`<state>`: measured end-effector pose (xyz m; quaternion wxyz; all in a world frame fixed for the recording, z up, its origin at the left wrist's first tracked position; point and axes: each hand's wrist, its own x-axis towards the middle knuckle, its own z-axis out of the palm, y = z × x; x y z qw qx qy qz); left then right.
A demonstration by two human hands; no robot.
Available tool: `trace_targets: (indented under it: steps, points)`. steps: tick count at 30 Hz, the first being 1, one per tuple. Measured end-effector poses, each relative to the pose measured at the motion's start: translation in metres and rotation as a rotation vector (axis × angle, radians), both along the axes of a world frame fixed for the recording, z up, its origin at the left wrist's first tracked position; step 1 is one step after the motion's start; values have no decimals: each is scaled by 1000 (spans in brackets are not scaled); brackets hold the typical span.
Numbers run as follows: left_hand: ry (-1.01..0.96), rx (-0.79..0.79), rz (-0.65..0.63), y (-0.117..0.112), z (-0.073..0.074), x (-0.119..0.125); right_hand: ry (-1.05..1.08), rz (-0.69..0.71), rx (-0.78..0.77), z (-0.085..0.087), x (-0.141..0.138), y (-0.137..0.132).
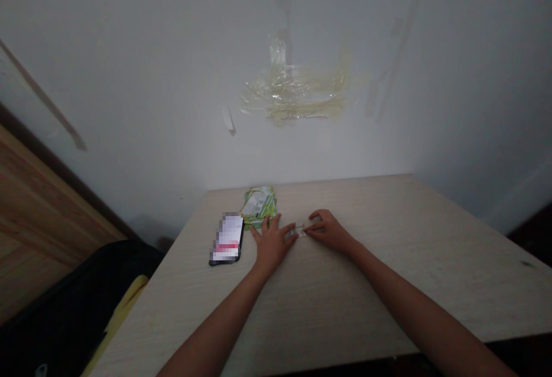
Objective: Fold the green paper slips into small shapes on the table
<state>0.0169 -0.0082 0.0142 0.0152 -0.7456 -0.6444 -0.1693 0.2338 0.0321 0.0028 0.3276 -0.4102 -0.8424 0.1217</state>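
Note:
A small, flat whitish piece (301,231) lies low at the table surface between my two hands; its kind is too small to make out. The thumb and index finger of my left hand (272,243) close on its left edge. That hand's other fingers are spread towards a pile of green and white packets (259,203), reaching its near edge. From the other side, my right hand (330,232) pinches the piece's right end between thumb and fingertips. Left of the packets lies a phone (228,239) with a lit, partly blurred screen.
The pale wooden table (328,302) meets a grey-white wall (172,78) at its back edge. Yellowed clear tape (297,89) clings to the wall. At the left are a wooden panel (38,204) and dark cloth (86,291) with a yellow strip (118,314).

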Motion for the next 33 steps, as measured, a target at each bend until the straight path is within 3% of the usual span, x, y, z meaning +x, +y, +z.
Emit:
trace_targets:
  steps: [10,33]
  points:
    - [22,-1,-36,3,-6,-2,-62,-34,46,-7,-2,6]
    - [46,40,-25,-4,6,-1,-41,-147,41,-7,-7,5]
